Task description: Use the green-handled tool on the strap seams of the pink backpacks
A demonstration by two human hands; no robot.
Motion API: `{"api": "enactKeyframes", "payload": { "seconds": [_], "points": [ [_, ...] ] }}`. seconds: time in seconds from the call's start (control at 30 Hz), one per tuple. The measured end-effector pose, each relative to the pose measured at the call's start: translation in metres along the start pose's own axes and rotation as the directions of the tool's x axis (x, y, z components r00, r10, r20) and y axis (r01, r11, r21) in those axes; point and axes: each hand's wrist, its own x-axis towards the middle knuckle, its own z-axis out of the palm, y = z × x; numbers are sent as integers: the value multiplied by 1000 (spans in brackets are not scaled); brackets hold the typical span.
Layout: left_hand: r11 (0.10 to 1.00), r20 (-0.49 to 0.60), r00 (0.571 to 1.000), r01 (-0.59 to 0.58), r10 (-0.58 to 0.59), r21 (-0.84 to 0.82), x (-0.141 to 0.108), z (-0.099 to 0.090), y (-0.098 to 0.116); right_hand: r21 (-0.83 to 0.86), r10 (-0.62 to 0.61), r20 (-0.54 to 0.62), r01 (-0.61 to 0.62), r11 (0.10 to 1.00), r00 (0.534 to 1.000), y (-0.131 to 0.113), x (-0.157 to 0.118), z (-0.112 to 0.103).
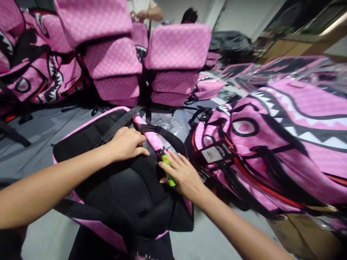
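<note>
A black-backed pink backpack (135, 184) lies in front of me with its padded back panel facing up. My left hand (128, 143) is closed at its upper part, fingers curled against the black fabric beside a shoulder strap. On the pink side edge rests my right hand (184, 173), its fingers bent over a small bright green tool (169, 169) with an orange mark. The kind of tool is hard to make out, since the fingers cover part of it. A black strap (165, 131) loops above the right hand.
Pink shark-face backpacks (271, 133) lie close on the right, one with a hang tag (213, 154). Stacked pink bags (177, 47) stand at the back, more shark-face bags (51, 79) at left. A person's arm (154, 13) shows behind. A cardboard box (300, 234) sits lower right.
</note>
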Motion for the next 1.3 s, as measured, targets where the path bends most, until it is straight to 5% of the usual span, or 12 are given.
{"api": "enactKeyframes", "payload": {
  "seconds": [0.17,0.3,0.4,0.57,0.67,0.73,0.8,0.9,1.0,1.07,1.23,1.3],
  "points": [
    [996,53,996,-72,70,45,-31,38,-23,50,-26,55,23,998,998,11,-7,30],
    [956,-139,970,-160,199,247,-52,64,-27,133,10,-99,3,991,995,-5,-5,25],
    [944,-212,943,-198,258,265,-59,71,-17,311,103,-266,-16,950,959,-28,21,8],
    [947,-166,950,-225,266,231,-56,59,-50,398,132,-228,-31,917,965,-57,82,30],
    [950,-115,983,-107,146,293,-69,37,-90,412,100,-195,-12,911,976,-60,97,46],
    [947,-122,989,-39,82,320,-89,21,-98,437,78,-227,30,899,971,-60,97,44],
    [950,-181,983,26,32,310,-117,12,-82,420,3,-278,119,900,960,-58,91,38],
    [954,-281,950,200,-133,222,-154,16,-30,346,-176,-360,307,887,916,-49,79,34],
    [959,-201,960,230,-196,162,-169,28,5,310,-297,-376,421,852,878,-42,69,42],
    [973,-121,982,162,-143,167,-167,30,6,304,-299,-356,412,859,885,-45,67,47],
    [948,-191,978,132,-78,289,-128,11,-26,368,-150,-372,294,882,916,-75,68,38],
    [966,-64,993,116,-103,233,-106,13,-34,456,-90,-308,230,860,947,-86,65,30]
  ]
}}
